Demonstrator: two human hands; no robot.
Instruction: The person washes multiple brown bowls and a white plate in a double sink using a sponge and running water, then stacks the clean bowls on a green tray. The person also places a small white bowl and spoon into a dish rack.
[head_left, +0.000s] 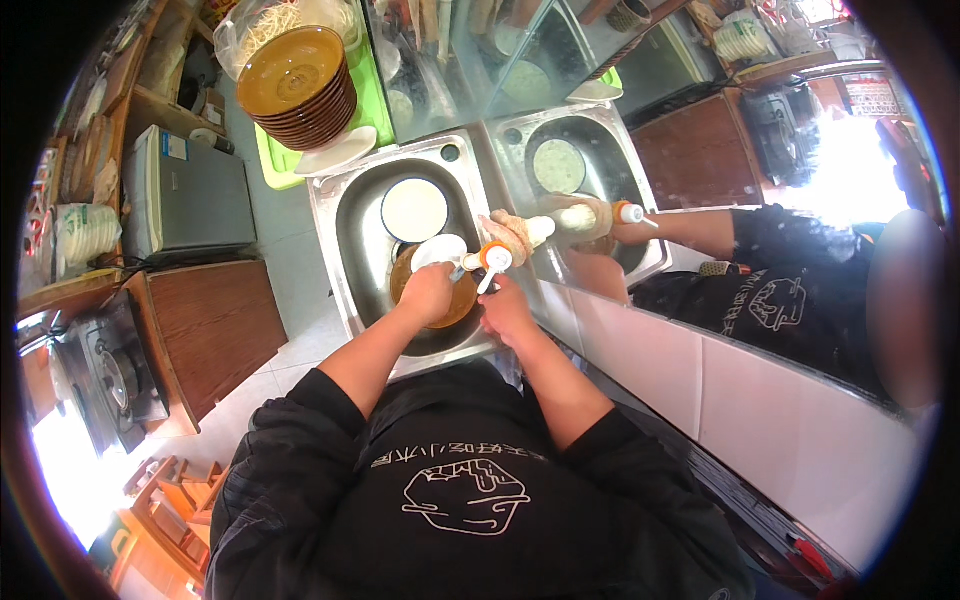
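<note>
My left hand (429, 294) grips a small white dish (442, 250) over the steel sink (349, 262). Below it in the basin lies a brown bowl (452, 311), and a round white dish with a dark blue rim (415, 210) lies farther back. At the sink's right side, my right hand (506, 309) is close beneath a white pump top with an orange collar (496, 259). Its fingertips are partly hidden, so what they touch is unclear. Beside the pump are a crumpled tan cloth or mesh (514, 232) and a white bottle-like object (540, 229).
A tall stack of brown bowls (296, 82) stands on a green tray (279, 161), next to a white dish (337, 154) by the sink's back left corner. A mirrored wall (645, 165) borders the right side. A grey fridge (191, 195) and wooden cabinet (214, 330) stand left.
</note>
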